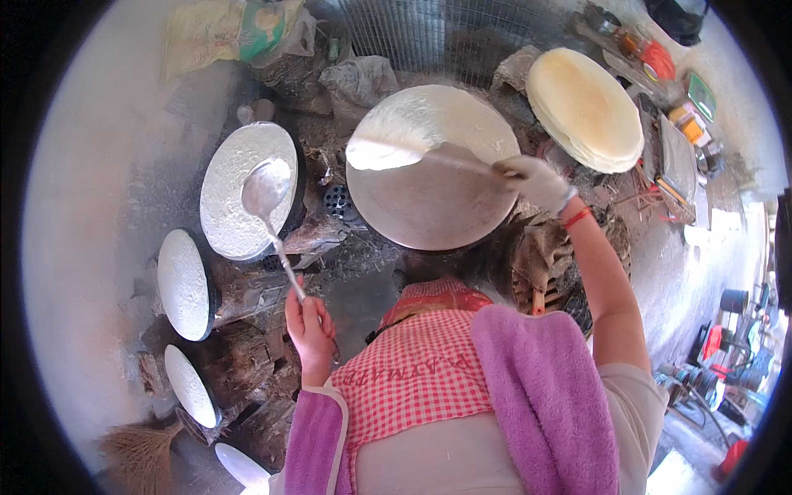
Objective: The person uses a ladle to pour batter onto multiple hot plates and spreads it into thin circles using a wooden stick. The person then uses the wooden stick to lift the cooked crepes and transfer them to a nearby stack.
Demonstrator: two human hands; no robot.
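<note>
My left hand (pixel 311 328) grips the handle of a large metal ladle (pixel 266 186). The ladle's bowl hangs over a round pan of thick white batter (pixel 235 210). In a pale work glove, my right hand (pixel 538 185) is closed on a long flat scraper (pixel 458 157), blurred by motion, that reaches over a big round griddle (pixel 429 216). White batter (pixel 408 124) covers the griddle's far left part, while its near part shows bare grey-brown metal. Beyond my right hand lies a stack of thin round flatbreads (pixel 584 103).
More round pans of white batter (pixel 183 285) line the left side. A straw broom (pixel 142 452) stands at lower left. Sacks (pixel 359 78) and a wire grille (pixel 412 33) are behind the griddle. A brown cloth (pixel 540 256) hangs over a basket right of me.
</note>
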